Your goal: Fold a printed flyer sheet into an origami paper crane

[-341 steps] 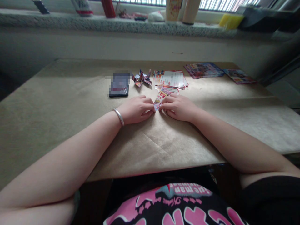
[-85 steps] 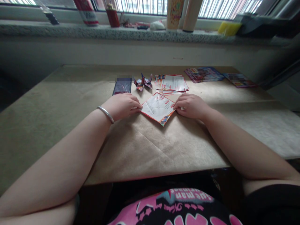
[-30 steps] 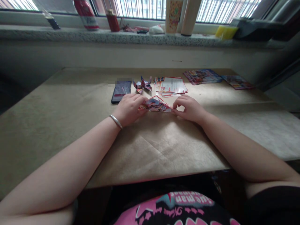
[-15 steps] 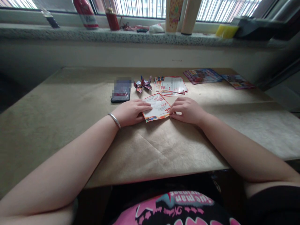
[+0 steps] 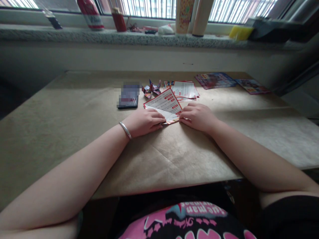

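Observation:
A printed square sheet of paper (image 5: 166, 103), white with red edges and lines of text, lies on the table with a corner pointing away from me. A crease crosses its near part. My left hand (image 5: 149, 121) is closed on its near left edge, fingertips close to the near corner. At the right corner, my right hand (image 5: 196, 116) pinches the paper; the thumb is mostly hidden. Just beyond the sheet are two folded paper figures (image 5: 152, 89) and a stack of similar printed sheets (image 5: 185, 89).
A dark phone (image 5: 128, 98) lies left of the folded figures. Colourful printed packs (image 5: 215, 81) rest at the table's (image 5: 159, 166) back right. Bottles, a red container (image 5: 119, 21) and a yellow block (image 5: 240, 33) stand along the stone windowsill (image 5: 139, 40).
The sheet has turned between my hands, and its far corner now reaches over the stack. My left hand has slid right along the near edge, while my right hand has barely moved.

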`<state>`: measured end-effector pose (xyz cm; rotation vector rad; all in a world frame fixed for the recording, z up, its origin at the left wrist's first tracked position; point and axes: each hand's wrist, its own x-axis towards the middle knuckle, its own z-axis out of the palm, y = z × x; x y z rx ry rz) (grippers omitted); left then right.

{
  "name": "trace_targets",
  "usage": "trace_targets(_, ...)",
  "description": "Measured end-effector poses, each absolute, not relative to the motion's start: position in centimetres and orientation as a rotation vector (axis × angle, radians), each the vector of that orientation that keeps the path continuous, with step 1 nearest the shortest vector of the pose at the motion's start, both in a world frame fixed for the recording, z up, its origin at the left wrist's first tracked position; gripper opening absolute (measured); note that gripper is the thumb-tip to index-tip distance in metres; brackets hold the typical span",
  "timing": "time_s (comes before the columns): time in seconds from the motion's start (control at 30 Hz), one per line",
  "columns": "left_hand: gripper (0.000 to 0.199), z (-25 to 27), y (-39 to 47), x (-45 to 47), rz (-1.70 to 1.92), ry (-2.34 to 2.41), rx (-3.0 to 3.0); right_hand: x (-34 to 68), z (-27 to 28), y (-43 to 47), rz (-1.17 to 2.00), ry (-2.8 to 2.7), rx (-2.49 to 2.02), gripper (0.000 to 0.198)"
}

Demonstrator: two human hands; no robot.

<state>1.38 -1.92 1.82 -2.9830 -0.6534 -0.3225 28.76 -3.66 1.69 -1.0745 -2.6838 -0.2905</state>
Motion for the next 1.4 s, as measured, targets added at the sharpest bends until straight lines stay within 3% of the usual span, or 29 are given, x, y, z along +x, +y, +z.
trace_targets(0.27,0.036,1.5,-1.2,1.0,-0.44,-0.865,-3.076,29.1,1.5,-3.6,-0.181,-2.619,-1.183,0.022)
trace_targets(0.53,0.039,1.2,-1.7,1.9,-0.404,-1.106,-2.835,28.9,1.3,-3.5,-0.219,-2.644,-0.997,0.021)
trace_targets(0.8,0.03,1.2,-1.9,2.3,-0.455,-1.097,-2.859,28.2,0.7,-3.4,-0.117,-2.621,-0.907,0.021)
trace_targets(1.1,0.026,1.3,-2.2,3.4,-0.467,-1.429,-2.645,27.2,0.4,-3.7,-0.173,-2.498,-1.101,0.024)
trace_targets(1.4,0.021,0.8,-1.1,3.5,-0.529,-1.604,-2.677,26.6,-0.5,-3.1,-0.052,-2.506,-1.0,0.028)
